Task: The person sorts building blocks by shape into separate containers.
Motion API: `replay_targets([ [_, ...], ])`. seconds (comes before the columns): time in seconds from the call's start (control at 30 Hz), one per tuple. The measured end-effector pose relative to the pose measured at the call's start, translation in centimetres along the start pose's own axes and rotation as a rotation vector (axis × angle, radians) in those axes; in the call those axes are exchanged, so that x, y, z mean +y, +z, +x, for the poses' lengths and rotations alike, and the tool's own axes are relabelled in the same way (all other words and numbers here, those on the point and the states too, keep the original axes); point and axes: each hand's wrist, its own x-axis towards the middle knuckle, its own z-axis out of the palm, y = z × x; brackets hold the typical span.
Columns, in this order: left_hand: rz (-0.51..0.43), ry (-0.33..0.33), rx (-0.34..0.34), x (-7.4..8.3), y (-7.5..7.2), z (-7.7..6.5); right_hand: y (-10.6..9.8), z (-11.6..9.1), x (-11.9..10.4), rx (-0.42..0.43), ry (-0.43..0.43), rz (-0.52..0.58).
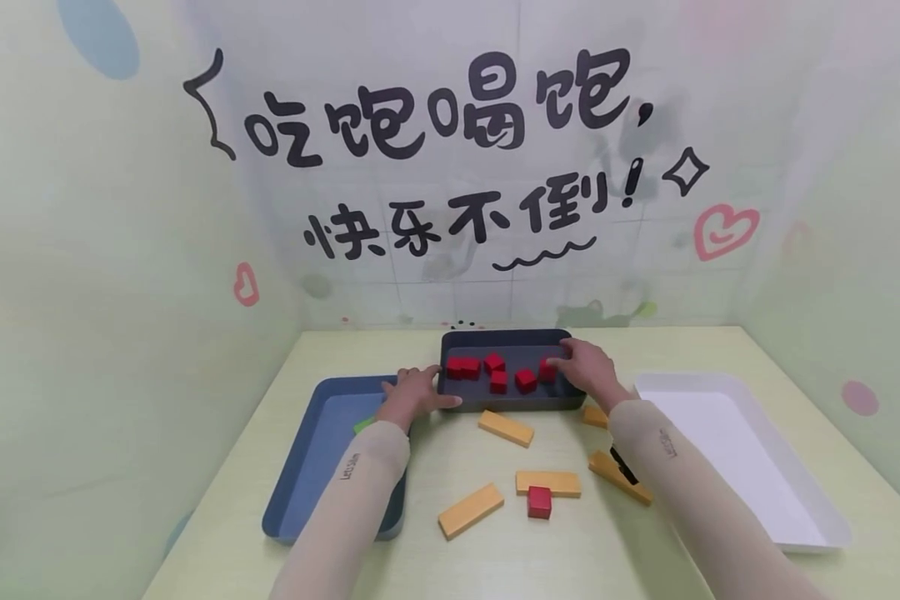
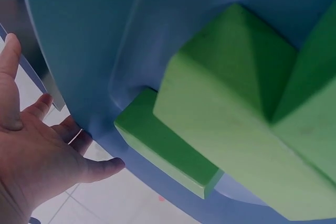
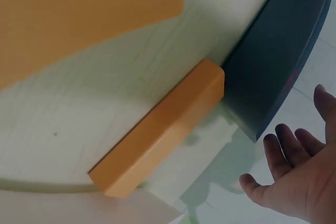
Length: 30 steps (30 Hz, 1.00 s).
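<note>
At the back of the table stands a dark grey tray [image 1: 512, 405] with several red cubes [image 1: 498, 382] inside. My left hand [image 1: 414, 394] is at its left end, fingers spread and thumb pointing along the front rim. Over the right end is my right hand [image 1: 591, 368], its thumb near the rightmost cube [image 1: 547, 370] in the tray. In the wrist views, the left hand [image 2: 50, 150] and the right hand [image 3: 299, 166] both show spread fingers with nothing gripped. Whether either hand presses on the tray wall cannot be made out.
At left is a blue tray [image 1: 311, 450] with green blocks [image 2: 168, 145], partly hidden by the left arm. A white tray [image 1: 742, 467] stands at right. Between them lie several orange blocks [image 1: 471, 511] and one red cube [image 1: 539, 502]. A wall closes off the back.
</note>
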Motion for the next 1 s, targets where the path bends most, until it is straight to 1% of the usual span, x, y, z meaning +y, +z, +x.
replay_targets([
  [0.13, -0.007, 0.003, 0.004, 0.1, 0.2, 0.1, 0.2, -0.1, 0.4, 0.003, -0.022, -0.012],
  [0.23, -0.005, -0.005, 0.004, 0.2, 0.1, 0.1, 0.1, -0.4, 0.4, 0.015, -0.059, -0.004],
  [0.33, -0.001, -0.013, 0.003, 0.2, 0.0, 0.0, -0.2, -0.9, 0.1, 0.012, -0.100, 0.028],
  [0.53, -0.004, -0.022, 0.000, 0.2, 0.0, -0.1, -0.6, -2.2, -0.7, -0.022, -0.137, 0.125],
  [0.73, -0.001, -0.019, -0.002, 0.2, 0.0, -0.1, -0.7, -4.5, -1.4, -0.090, -0.181, 0.225],
  [0.9, 0.001, -0.010, -0.001, 0.1, -0.1, -0.1, -0.4, -7.1, -1.3, -0.170, -0.245, 0.236],
  [1.0, 0.004, -0.006, 0.002, 0.1, 0.0, 0.0, 0.1, -9.0, -1.2, -0.234, -0.236, 0.235],
])
